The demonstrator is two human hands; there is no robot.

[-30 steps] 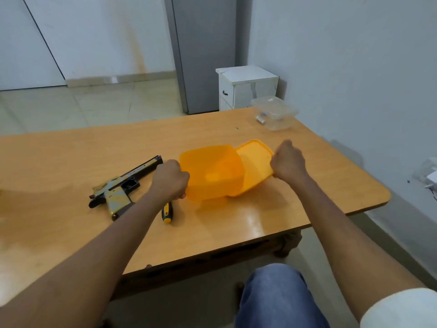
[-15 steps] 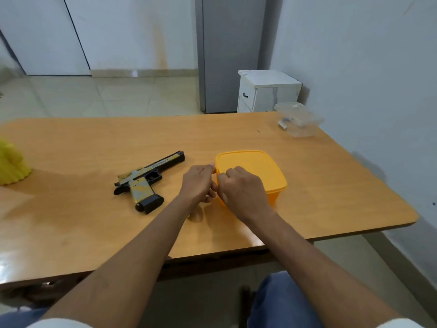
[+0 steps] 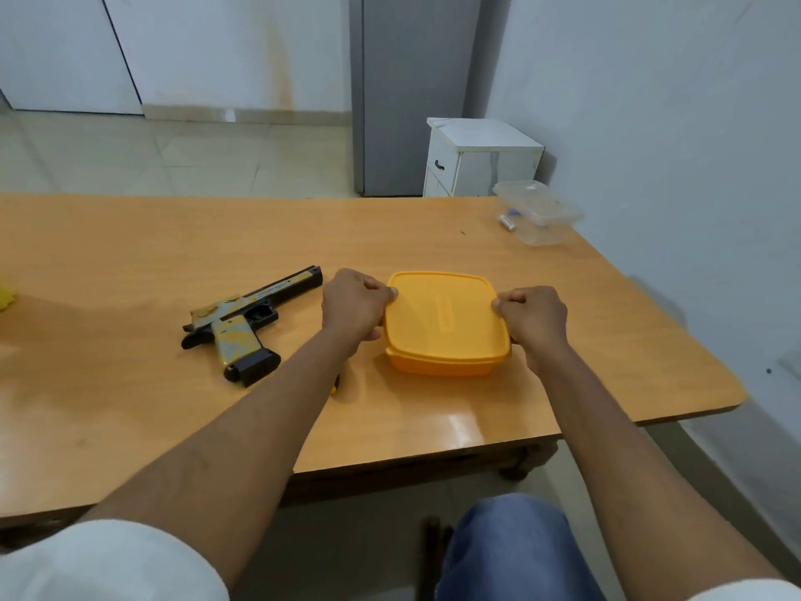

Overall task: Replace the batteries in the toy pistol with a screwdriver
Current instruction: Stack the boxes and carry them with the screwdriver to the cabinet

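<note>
The toy pistol (image 3: pixel 251 325) lies flat on its side on the wooden tabletop (image 3: pixel 130 262), barrel pointing away to the right, handle toward the near edge, just left of the person's left forearm and touching neither hand. Both hands are busy with the orange box (image 3: pixel 446 325) instead: the left hand (image 3: pixel 353 308) curls over its left edge, thumb on the lid, and the right hand (image 3: pixel 533 316) does the same on the right edge, so each grip is pressed onto the lidded box from its own side.

The pistol looks like moulded plastic, so I would judge it light and stiff, with a smooth painted slide that may be a little slippery. The handle, with its dark base plate (probably where the battery cover sits, though no screw shows from here), is the natural place to take hold, leaving the other hand free for the tool.

Only a sliver of the screwdriver (image 3: pixel 334 386) peeks out beneath the left forearm, a yellow and black tip. A clear container (image 3: pixel 537 214) stands at the far right corner, with what may be a small battery (image 3: pixel 507 222) just beside it.
</note>
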